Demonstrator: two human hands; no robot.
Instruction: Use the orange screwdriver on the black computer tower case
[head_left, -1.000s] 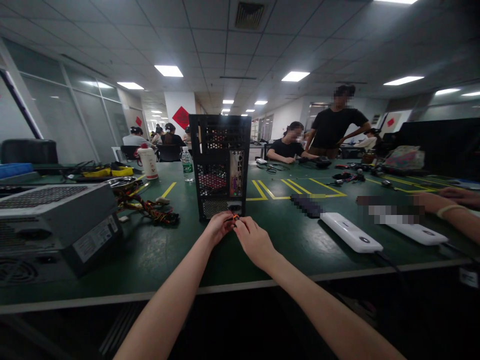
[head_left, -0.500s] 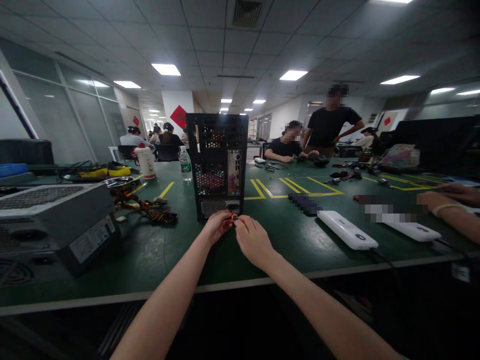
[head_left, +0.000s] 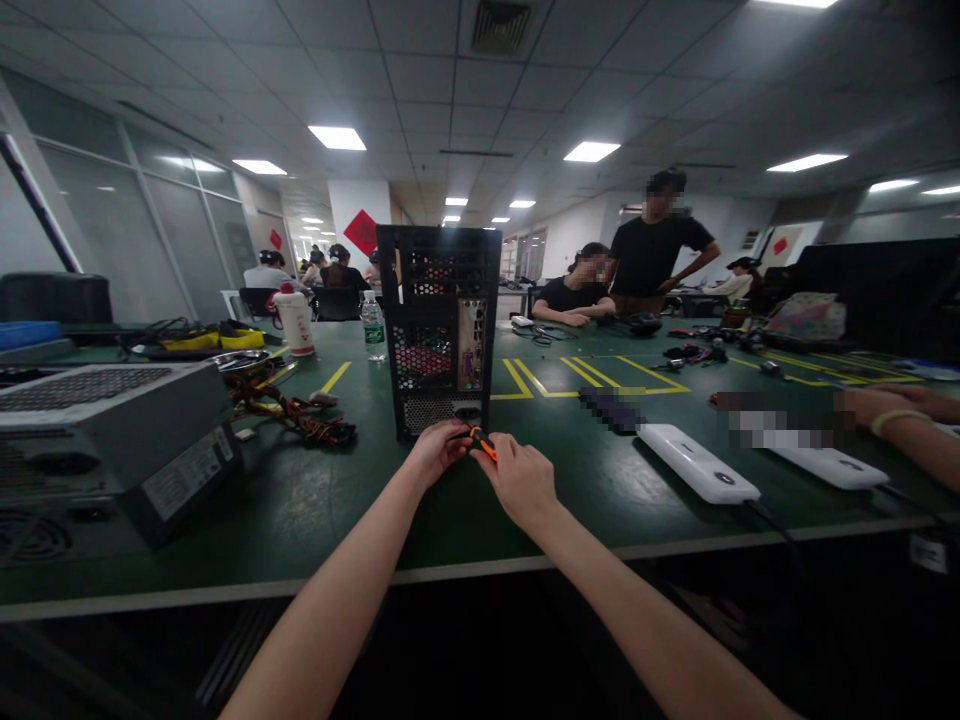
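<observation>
A black computer case [head_left: 442,330] stands upright on the green table, its back panel with perforated vents and a metal port strip facing me. In my right hand [head_left: 525,480] is a screwdriver [head_left: 484,443] with an orange and black handle, its tip end pointing at the lower edge of the case. My left hand [head_left: 437,452] is closed at the case's bottom, fingers pinched close to the screwdriver's front end. What those fingers hold is hidden, and so is the screwdriver's tip.
Stacked grey power supplies [head_left: 112,440] with a bundle of cables [head_left: 315,425] lie left. A water bottle [head_left: 373,328] and a white flask [head_left: 295,320] stand behind. White power strips [head_left: 697,463] lie right, near another person's hand [head_left: 885,408]. Other people sit or stand beyond.
My right hand has shifted slightly right and its grip has changed, so more of the screwdriver's orange handle shows. My left hand stays almost in place. The view has moved a little.
</observation>
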